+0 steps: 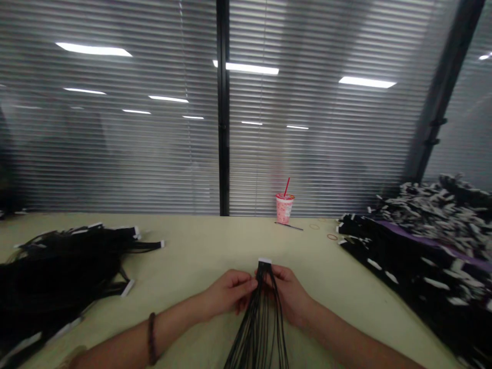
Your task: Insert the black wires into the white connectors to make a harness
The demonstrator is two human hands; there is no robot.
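Both my hands meet at the middle of the pale yellow-green table. My left hand and my right hand pinch a bundle of thin black wires from either side, just below its white connector. The wires fan out downward toward me and past the table's near edge. Fingers hide part of the bundle. A large heap of similar black wire harnesses with white ends lies to my left, near my left forearm.
A bigger heap of black harnesses with white ends lies on a purple sheet at right. At the far edge stand a pink cup with a red straw, a thin dark pen and rubber bands. Window blinds rise behind.
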